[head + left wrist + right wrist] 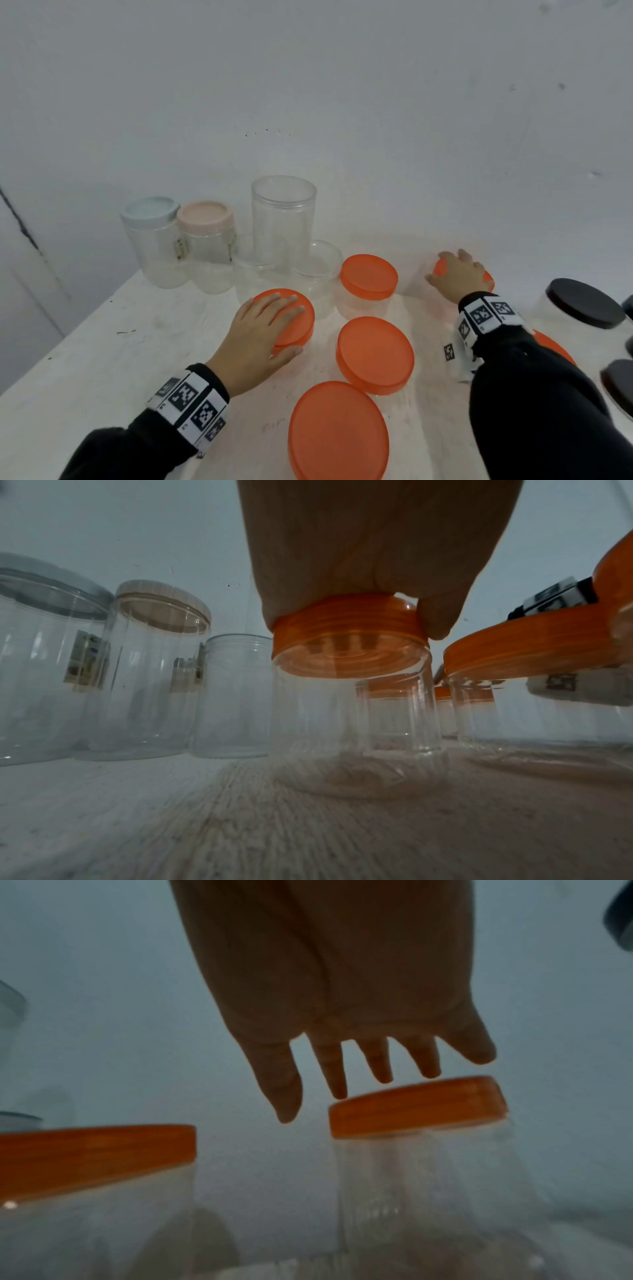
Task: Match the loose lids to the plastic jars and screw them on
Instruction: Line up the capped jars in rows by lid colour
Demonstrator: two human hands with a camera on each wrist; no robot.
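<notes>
My left hand (289, 325) lies over an orange lid (303, 320) on a short clear jar (352, 723). Its fingers cross the top and the thumb curls against the near rim, gripping the lid (349, 631). My right hand (455, 270) is spread over another orange-lidded jar (418, 1107) at the back right. Its fingers (380, 1069) are straight and apart, with the tips at the lid's top edge. I cannot tell whether they press on it. Three more orange-lidded jars (369, 277) (375, 354) (337, 433) stand between and in front of my hands.
At the back stand a tall open clear jar (283, 219), a low open jar (318, 260), a blue-lidded jar (150, 209) and a pink-lidded jar (205, 214). Black-lidded jars (584, 303) sit at the right edge. The white table (102, 342) ends at the wall.
</notes>
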